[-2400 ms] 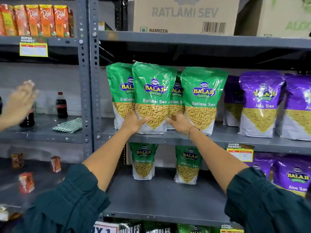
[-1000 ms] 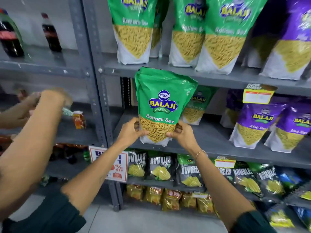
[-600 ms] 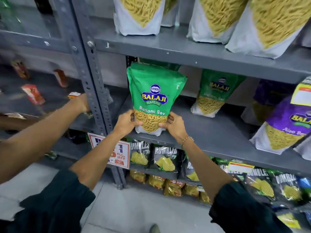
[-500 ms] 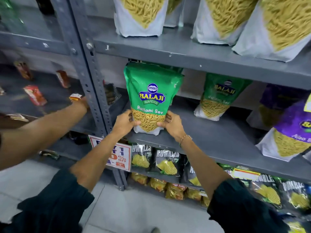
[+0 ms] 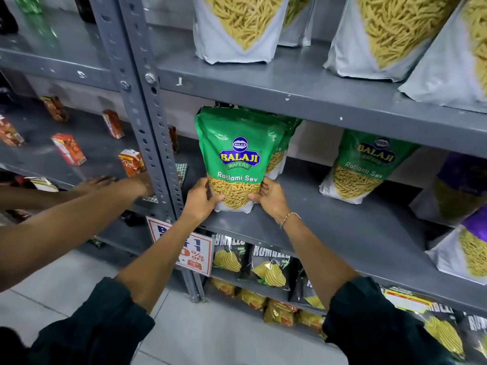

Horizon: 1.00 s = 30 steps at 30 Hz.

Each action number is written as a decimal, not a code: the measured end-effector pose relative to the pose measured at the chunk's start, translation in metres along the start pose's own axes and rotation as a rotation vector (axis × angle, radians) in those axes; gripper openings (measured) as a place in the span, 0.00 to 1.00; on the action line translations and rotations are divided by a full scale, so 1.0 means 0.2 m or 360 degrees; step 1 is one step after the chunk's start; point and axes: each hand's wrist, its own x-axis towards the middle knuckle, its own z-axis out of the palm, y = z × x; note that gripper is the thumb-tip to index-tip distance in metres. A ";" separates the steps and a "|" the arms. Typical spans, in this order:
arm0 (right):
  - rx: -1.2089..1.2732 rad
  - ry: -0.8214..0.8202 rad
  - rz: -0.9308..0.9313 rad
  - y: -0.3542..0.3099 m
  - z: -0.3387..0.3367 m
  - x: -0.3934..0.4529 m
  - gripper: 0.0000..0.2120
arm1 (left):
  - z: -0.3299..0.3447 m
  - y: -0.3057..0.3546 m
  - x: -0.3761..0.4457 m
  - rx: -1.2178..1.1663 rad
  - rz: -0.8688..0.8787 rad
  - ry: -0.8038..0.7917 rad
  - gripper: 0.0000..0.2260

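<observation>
A green Ratlami Sev pouch (image 5: 238, 156) is gripped upright at its lower corners by the left hand (image 5: 201, 200) and right hand (image 5: 268, 197), at the near left edge of a grey shelf (image 5: 342, 233).

I am looking down a grey steel rack whose slotted upright post (image 5: 142, 114) is running slantwise through the view, with bolts (image 5: 150, 78) fastening it to the upper shelf (image 5: 290, 98). That shelf's painted front edge is showing small white chips. Below it the middle shelf (image 5: 355, 233) is stretching away to the right, its rear lying in shadow. A pale wall (image 5: 311, 146) is showing behind it. Left of the post, a second bay is carrying its own left shelf (image 5: 87, 119), and a higher left shelf (image 5: 66, 40) is catching a soft sheen of light. Underneath, a floor (image 5: 224, 335) of pale grey tiles is showing thin grout lines.
</observation>
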 end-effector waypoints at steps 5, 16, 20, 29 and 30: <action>-0.0158 0.0147 0.0016 -0.06 0.00 -0.07 0.27 | 0.00 0.05 -0.09 0.0110 -0.0035 0.0253 0.09; -0.0589 0.0804 -0.0368 -0.40 -0.27 -0.66 0.07 | -0.11 0.80 -0.41 -0.0083 0.0758 -0.0190 0.06; -0.0504 0.1093 -0.0562 -0.63 -0.51 -0.88 0.04 | -0.15 1.12 -0.49 -0.0177 0.1022 -0.0167 0.07; -0.0355 0.1561 -0.0817 -1.03 -1.18 -1.03 0.06 | -0.13 1.75 -0.46 -0.0249 0.1133 0.0016 0.12; -0.0331 0.1560 -0.0810 -1.05 -1.25 -1.00 0.09 | -0.12 1.79 -0.44 -0.0243 0.1104 0.0031 0.11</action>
